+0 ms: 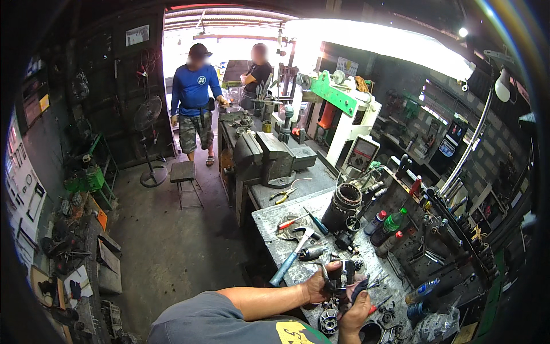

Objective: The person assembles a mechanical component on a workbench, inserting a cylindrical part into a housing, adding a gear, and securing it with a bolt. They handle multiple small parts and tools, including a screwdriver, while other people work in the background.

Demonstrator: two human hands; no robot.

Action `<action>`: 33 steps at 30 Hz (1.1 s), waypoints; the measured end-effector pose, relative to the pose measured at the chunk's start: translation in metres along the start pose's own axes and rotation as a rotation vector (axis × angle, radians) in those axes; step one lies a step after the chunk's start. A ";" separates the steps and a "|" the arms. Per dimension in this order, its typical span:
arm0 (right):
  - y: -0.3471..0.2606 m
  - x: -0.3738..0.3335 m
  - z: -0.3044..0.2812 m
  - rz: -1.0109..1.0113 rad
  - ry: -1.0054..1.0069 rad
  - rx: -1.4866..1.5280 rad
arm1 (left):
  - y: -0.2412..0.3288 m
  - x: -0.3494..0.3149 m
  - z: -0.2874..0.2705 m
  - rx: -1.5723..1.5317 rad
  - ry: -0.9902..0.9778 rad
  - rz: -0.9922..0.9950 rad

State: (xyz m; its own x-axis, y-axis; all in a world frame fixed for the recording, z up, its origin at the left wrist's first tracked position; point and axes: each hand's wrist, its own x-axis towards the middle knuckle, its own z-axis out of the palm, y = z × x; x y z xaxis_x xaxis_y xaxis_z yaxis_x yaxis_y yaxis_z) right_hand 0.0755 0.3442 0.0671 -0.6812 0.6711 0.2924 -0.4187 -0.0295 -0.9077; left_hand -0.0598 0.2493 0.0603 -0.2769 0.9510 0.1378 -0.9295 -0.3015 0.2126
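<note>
Over the near end of the workbench, my left hand (317,286) is closed around a dark, cylindrical metal part (344,273). Close beside it, my right hand (357,311) has its fingers closed on a dark, bunched rag (359,290), which is against or just next to the part. A round silver housing (328,322) lies below my hands. To their left is a claw hammer (293,257) with a blue handle. A small dark motor-like cylinder (311,253) rests just beyond my left hand.
Pliers (283,197), screwdrivers, and a large dark cylinder (342,206) lie farther along the bench. A big vise (269,156) stands beyond. Bottles (393,219) line the right side by a tool rack. A stool (184,173) and fan (150,117) stand left; two people (196,86) are near the doorway.
</note>
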 end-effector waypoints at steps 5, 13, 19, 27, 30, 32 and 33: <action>-0.027 0.031 -0.024 0.094 0.246 0.181 | 0.011 -0.003 -0.014 0.024 0.048 -0.015; 0.004 0.014 -0.005 0.108 -0.208 -0.165 | -0.004 -0.004 -0.035 -0.018 0.031 -0.095; -0.001 0.010 0.010 -0.098 -0.138 -0.452 | 0.007 -0.007 -0.015 0.135 0.116 0.053; -0.016 -0.013 0.004 -0.241 0.082 -0.692 | 0.038 -0.001 0.011 -0.175 0.379 0.314; -0.017 -0.012 0.022 -0.433 -0.313 -1.015 | 0.033 -0.003 0.010 -0.095 0.238 0.222; -0.021 -0.010 0.030 -0.496 -0.527 -1.250 | 0.028 -0.003 0.009 -0.153 0.266 0.146; -0.025 -0.009 0.032 -0.387 -0.498 -1.216 | 0.024 -0.005 0.008 -0.106 0.282 0.153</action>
State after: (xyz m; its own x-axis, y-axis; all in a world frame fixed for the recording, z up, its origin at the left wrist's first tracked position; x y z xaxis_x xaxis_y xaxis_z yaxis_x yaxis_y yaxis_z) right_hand 0.0728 0.3155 0.0966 -0.8924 0.1452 0.4273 -0.0196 0.9335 -0.3580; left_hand -0.0788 0.2371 0.0727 -0.4580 0.8814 -0.1156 -0.8880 -0.4475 0.1059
